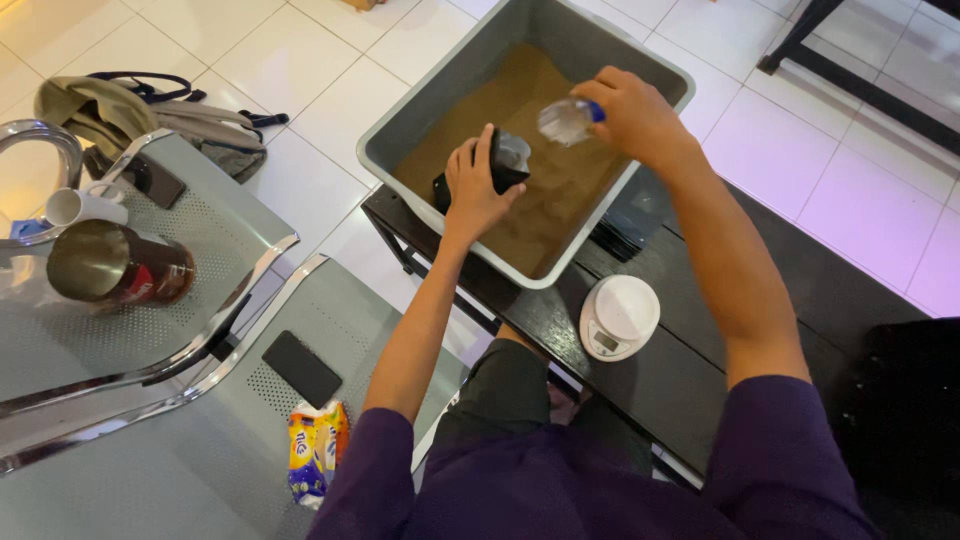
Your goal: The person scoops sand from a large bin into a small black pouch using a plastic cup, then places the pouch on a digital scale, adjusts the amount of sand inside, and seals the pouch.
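Over the gray tub [420,120] of brown powder on the bench [700,370], the left hand [478,185] grips a black bag [508,160]; the right hand [630,115] wraps a clear scoop [565,120]; keep the bag mouth wide and tip slowly.

Bright indoor light glares off the white floor tiles [300,60]; edges bend slightly, focus sharp.
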